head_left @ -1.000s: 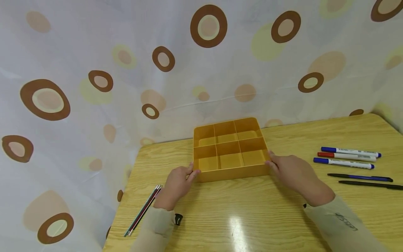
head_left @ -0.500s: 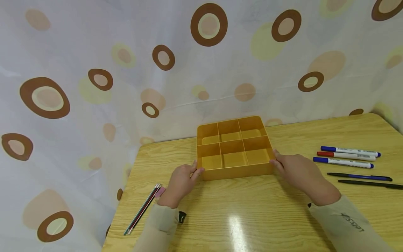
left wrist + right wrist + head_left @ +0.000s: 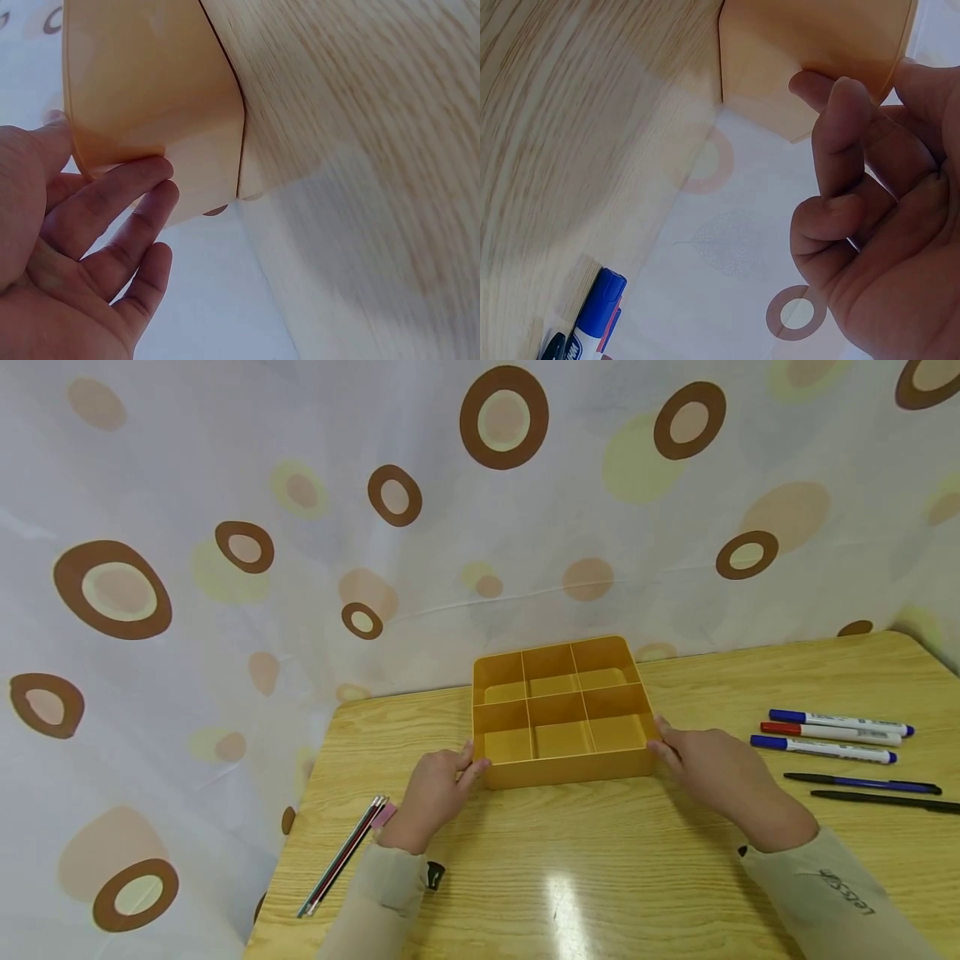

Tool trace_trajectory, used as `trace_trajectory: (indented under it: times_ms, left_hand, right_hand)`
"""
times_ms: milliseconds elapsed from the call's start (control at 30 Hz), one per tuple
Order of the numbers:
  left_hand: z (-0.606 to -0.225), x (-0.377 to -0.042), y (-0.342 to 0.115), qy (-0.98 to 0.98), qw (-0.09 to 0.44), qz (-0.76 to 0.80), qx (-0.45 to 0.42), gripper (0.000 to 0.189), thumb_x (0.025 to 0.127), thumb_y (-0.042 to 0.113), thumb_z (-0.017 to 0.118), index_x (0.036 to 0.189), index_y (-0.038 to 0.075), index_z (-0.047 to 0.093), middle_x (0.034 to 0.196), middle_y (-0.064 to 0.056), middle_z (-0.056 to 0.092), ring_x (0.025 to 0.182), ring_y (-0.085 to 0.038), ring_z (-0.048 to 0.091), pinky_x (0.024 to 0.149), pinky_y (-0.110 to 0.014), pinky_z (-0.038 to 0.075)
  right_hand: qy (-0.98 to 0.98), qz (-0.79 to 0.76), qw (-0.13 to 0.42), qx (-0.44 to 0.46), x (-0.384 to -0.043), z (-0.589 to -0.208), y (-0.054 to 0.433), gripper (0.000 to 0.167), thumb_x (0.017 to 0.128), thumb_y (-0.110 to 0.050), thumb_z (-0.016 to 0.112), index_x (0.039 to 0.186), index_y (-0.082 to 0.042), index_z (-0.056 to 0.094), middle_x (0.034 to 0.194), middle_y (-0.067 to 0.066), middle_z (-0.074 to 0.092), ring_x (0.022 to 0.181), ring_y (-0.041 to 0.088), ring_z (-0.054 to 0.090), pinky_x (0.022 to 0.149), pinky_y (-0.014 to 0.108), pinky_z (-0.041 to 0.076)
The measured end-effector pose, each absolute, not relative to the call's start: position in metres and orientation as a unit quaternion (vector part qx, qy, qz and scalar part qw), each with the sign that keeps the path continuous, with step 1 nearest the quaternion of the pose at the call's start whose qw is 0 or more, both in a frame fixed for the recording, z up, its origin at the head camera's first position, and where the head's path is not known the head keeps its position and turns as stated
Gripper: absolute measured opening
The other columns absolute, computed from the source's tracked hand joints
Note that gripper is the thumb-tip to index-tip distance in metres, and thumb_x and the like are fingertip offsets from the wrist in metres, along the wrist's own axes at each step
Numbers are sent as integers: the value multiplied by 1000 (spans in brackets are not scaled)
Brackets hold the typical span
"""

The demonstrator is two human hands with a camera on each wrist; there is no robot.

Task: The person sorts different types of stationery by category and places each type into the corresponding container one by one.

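Note:
A yellow-orange tray divided into several compartments point(image 3: 570, 769) sits on the wooden table near the back edge, its compartments bare. My left hand point(image 3: 438, 793) grips its near left corner, thumb at the rim and fingers along the side wall. In the left wrist view the fingers point(image 3: 112, 202) lie against the outside of the tray point(image 3: 157, 82). My right hand point(image 3: 712, 772) holds the near right corner in the same way. The right wrist view shows the index fingertip touching the tray's wall point(image 3: 795, 45), while the other fingers curl loosely below.
Left on the table point(image 3: 585, 852) lie several pencils point(image 3: 341, 860) beside a pink eraser point(image 3: 384, 816). To the right are three whiteboard markers point(image 3: 832, 735), then two pens point(image 3: 870, 784) closer to the front. A patterned curtain point(image 3: 420, 552) hangs right behind the table's back edge.
Both hands have slid the tray a little to the right along the table. The pink eraser, mostly hidden by the left hand earlier, now shows. Pencils, markers and pens stay put.

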State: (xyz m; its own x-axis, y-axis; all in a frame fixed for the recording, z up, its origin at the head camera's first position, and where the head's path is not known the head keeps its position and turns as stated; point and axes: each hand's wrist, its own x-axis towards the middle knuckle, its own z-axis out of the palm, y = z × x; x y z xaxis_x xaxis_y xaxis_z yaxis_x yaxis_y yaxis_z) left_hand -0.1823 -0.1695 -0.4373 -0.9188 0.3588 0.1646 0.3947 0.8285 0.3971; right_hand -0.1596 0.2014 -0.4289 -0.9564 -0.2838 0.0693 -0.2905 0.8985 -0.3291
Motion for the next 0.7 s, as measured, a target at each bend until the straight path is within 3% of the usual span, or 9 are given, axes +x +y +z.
trace_trajectory:
  times_ms: [233, 467, 700]
  left_hand:
    - [-438, -182, -170, -956, 24, -220, -192, 55, 106, 36, 59, 136, -9, 59, 112, -21, 76, 89, -32, 72, 81, -43, 60]
    - [-438, -177, -169, -953, 29, -234, -192, 52, 105, 37, 60, 133, -8, 62, 127, -22, 70, 94, -35, 72, 84, -44, 60]
    - [-437, -175, -168, -954, 24, -228, -194, 53, 106, 36, 59, 136, -7, 60, 115, -21, 75, 92, -31, 72, 78, -40, 57]
  right_hand:
    - [-974, 167, 17, 150, -159, -429, 201, 53, 109, -31, 53, 149, 4, 51, 52, -3, 46, 47, 13, 39, 47, 30, 31]
    - [-975, 165, 18, 151, -156, -429, 202, 53, 109, -31, 54, 148, 4, 51, 52, -3, 46, 46, 13, 38, 47, 29, 31]
    - [-975, 155, 35, 155, -150, -429, 203, 53, 108, -30, 57, 147, 5, 53, 49, -3, 43, 46, 14, 39, 46, 30, 32]
